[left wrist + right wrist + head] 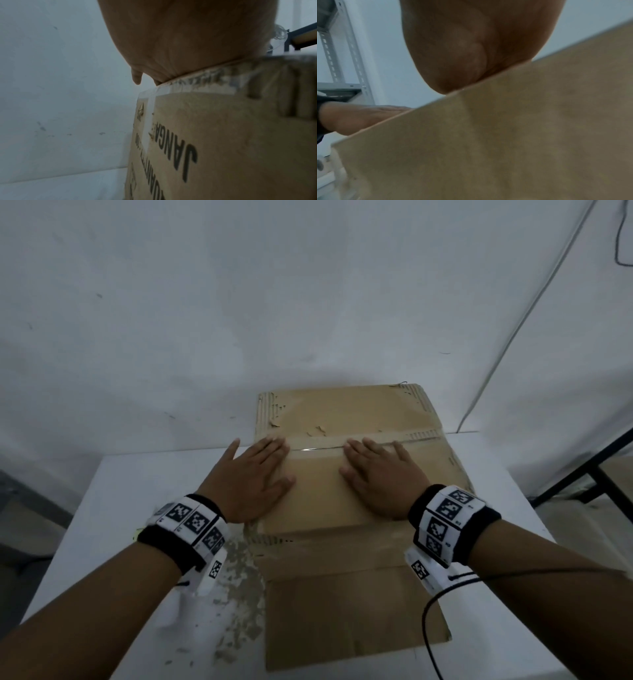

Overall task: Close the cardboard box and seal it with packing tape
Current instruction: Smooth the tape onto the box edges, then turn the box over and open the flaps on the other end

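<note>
A brown cardboard box (318,498) stands on a white table (137,484), its top flaps folded shut and meeting at a seam (317,448) across the top. A strip of clear tape glints along that seam. My left hand (253,477) lies flat on the near flap at the left edge, fingers spread and straight, little finger off the side. My right hand (376,474) lies flat on the same flap to the right, fingertips at the seam. In the left wrist view the palm (180,40) presses the box's top edge (197,86), above printed lettering. No tape roll shows.
Torn paper scraps (239,587) litter the table left of the box. The box's near side (352,611) faces me. A white wall stands close behind. A dark metal frame (589,470) is at the right, a cable (431,631) trails from my right wrist, and grey shelving (337,54) stands at the left.
</note>
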